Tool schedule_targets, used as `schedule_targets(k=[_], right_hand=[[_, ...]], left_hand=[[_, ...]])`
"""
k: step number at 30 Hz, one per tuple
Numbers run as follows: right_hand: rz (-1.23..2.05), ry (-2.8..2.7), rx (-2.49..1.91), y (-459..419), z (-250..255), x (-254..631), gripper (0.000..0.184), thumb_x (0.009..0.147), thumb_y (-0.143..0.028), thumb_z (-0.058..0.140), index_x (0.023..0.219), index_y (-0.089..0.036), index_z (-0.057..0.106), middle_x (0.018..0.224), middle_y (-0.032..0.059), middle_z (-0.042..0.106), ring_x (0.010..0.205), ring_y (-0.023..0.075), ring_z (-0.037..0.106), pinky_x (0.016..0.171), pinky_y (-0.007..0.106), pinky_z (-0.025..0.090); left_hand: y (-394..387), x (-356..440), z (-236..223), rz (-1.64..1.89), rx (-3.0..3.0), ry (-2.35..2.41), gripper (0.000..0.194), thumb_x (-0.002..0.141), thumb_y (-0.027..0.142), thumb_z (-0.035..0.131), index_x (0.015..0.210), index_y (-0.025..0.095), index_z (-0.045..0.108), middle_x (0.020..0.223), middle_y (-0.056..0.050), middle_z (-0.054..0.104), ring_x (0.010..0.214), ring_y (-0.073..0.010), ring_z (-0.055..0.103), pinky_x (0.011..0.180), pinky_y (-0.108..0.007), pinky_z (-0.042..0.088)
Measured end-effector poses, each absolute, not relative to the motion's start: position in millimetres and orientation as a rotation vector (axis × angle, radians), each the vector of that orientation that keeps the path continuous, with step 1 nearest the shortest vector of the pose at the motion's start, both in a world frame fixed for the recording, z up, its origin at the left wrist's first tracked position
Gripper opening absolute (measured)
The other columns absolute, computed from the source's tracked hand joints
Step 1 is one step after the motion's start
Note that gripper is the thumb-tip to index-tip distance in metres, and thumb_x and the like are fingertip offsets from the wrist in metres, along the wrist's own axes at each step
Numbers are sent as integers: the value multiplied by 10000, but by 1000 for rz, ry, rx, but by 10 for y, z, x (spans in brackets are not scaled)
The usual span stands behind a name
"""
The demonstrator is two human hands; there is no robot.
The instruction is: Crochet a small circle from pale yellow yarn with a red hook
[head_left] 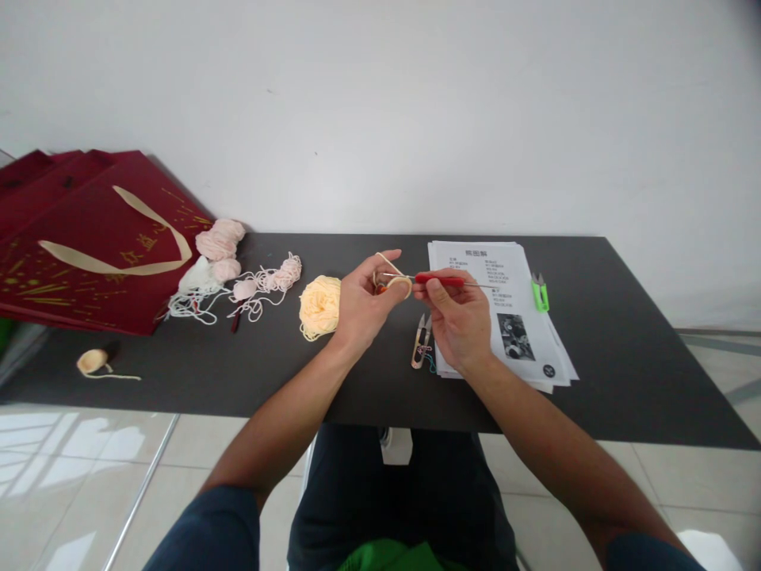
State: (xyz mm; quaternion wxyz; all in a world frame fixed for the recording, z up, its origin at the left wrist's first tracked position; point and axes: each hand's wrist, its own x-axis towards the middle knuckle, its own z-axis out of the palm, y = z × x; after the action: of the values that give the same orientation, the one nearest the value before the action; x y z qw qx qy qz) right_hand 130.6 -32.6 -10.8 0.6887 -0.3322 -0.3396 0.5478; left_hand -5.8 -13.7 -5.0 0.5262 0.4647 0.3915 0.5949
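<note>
Over the middle of the dark table, my right hand [460, 317] is closed on the red handle of a crochet hook [440, 280], its metal tip pointing left. The tip reaches a small round piece of pale yellow crochet [401, 287] that my left hand [365, 297] pinches between thumb and fingers. A strand of yarn runs over a raised finger of that hand. Just behind my left wrist lies a ball of pale yellow yarn [319, 307], partly covered by the hand. My fingers hide much of the crochet piece.
Printed sheets [476, 254] lie under my right hand, with green-handled snips [540, 293] on them. Other thread snips [419, 342] rest nearer me. Pink yarn [219, 239] and white yarn [199, 276] sit by red gift bags [89, 238]. A small cream crochet cup [92, 362] is at left.
</note>
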Motion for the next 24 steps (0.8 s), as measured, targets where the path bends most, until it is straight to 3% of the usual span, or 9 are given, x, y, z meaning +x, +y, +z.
schedule_targets(k=[4,14,24], right_hand=[[1241,-726,-707,-322,-97,1298,216,752,-228,909,862,-229,723,836,-20,816,702,106,754,706,217,638],[1249,-744,-731,-309,-101,1309,220,800,-292,878,895,-247,685,888,-26,823,691,105,750,714,246,649],[1099,-851,-679,-273,-131,1399,238,793,-213,865,877,-249,645,869,-39,790,658,91,701,621,226,562]], left_hand=[[-145,-79,-69,1401,1181,983,460,764,195,809,1220,228,751,802,24,666,674,-98,581,661,-244,482],[-154,-29,-74,1459,1147,950,489,749,165,782,1230,217,712,795,33,665,660,-89,593,627,-223,481],[-128,-62,-93,1542,1130,969,494,719,116,766,1194,246,744,780,44,652,646,-83,555,602,-218,441]])
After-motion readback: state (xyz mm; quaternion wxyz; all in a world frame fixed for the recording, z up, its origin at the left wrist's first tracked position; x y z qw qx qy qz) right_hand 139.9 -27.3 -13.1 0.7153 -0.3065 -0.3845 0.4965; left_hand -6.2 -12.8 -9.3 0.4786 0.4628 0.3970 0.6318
